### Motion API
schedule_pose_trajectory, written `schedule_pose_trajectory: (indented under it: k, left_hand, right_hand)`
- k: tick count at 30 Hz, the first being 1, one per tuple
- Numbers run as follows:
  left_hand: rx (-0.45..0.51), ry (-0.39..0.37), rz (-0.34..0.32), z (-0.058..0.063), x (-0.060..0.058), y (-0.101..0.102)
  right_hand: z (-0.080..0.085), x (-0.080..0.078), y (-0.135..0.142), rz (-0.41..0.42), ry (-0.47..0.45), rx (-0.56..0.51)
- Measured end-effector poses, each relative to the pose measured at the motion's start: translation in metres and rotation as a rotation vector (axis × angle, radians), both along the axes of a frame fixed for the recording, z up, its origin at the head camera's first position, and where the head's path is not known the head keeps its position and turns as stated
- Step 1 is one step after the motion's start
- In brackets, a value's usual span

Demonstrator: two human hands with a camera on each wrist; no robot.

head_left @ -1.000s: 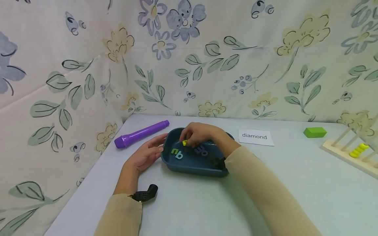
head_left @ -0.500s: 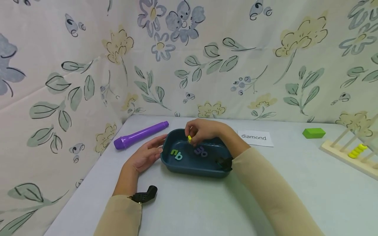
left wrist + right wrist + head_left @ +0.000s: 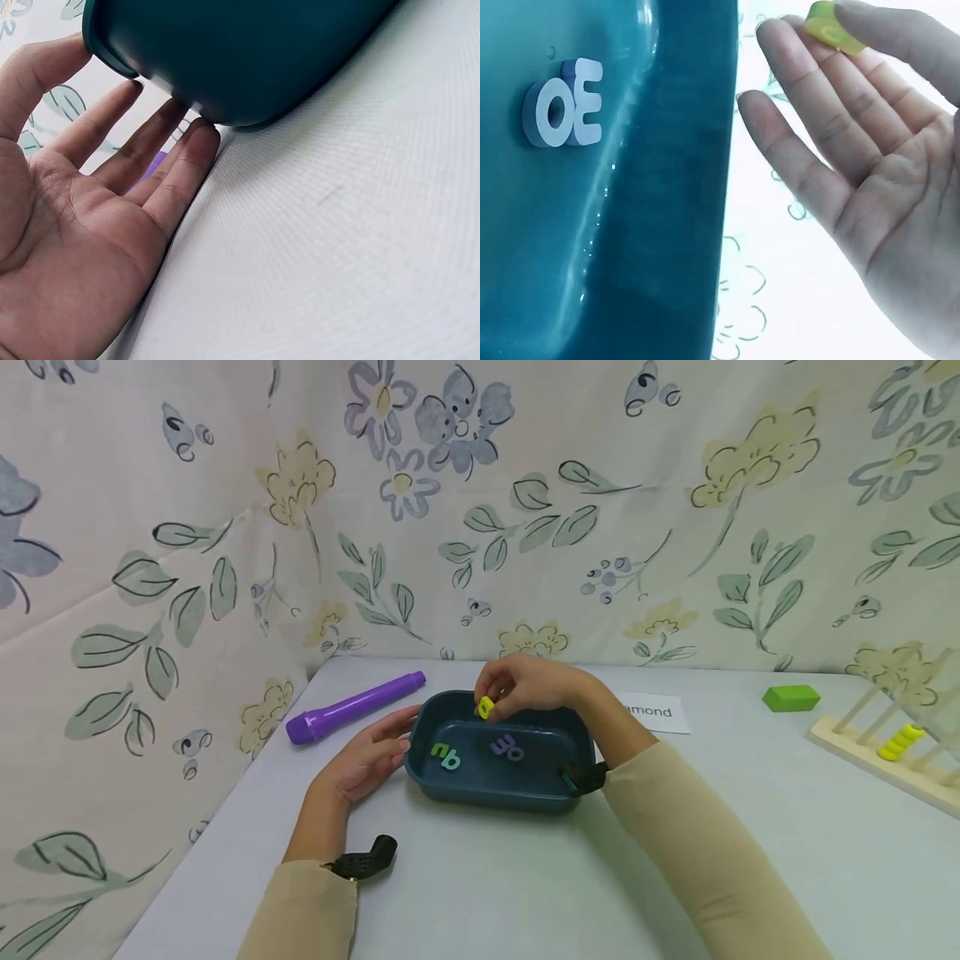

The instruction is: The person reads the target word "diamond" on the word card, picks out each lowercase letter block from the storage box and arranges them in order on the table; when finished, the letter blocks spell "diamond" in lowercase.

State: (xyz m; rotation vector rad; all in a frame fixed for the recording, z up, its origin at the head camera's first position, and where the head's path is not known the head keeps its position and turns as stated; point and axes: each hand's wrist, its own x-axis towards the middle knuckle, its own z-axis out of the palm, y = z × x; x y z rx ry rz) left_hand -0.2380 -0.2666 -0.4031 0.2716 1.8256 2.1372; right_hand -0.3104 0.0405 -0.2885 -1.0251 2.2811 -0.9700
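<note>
A deep teal plastic tray [image 3: 491,797] sits on the table. My right hand [image 3: 534,683] is over its far rim, pinching a small yellow letter [image 3: 486,707] between thumb and fingers. In the right wrist view the yellow letter [image 3: 831,30] is held up at the fingertips, partly covered by the thumb. My left hand [image 3: 369,756] rests beside the tray's left end. The left wrist view shows its fingertips, loosely extended, against the tray wall [image 3: 247,60]. Inside the tray lie a green n [image 3: 440,750], a teal letter [image 3: 451,760] and purple letters m [image 3: 501,744] and o [image 3: 515,754].
A purple toy microphone [image 3: 356,707] lies behind the left hand. Right of the tray are a printed word card [image 3: 660,713], partly behind the right forearm, a green block [image 3: 791,697] and a wooden bead rack [image 3: 862,745] with yellow beads. A floral cloth [image 3: 450,568] hangs behind.
My right hand has lifted the yellow letter from the tray's inside up and to the right, toward the far rim. The left hand keeps its place at the tray's end.
</note>
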Motion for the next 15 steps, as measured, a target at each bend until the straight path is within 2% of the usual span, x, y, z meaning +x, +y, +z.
schedule_pose_trajectory:
  k: [10, 15]
  left_hand:
    - [-0.004, -0.005, 0.002, -0.002, 0.000, 0.000]
    - [-0.005, -0.003, 0.001, -0.002, 0.000, -0.001]
  right_hand:
    - [0.002, 0.009, 0.013, 0.020, -0.065, -0.116]
    - [0.003, 0.012, 0.020, -0.008, -0.069, -0.141]
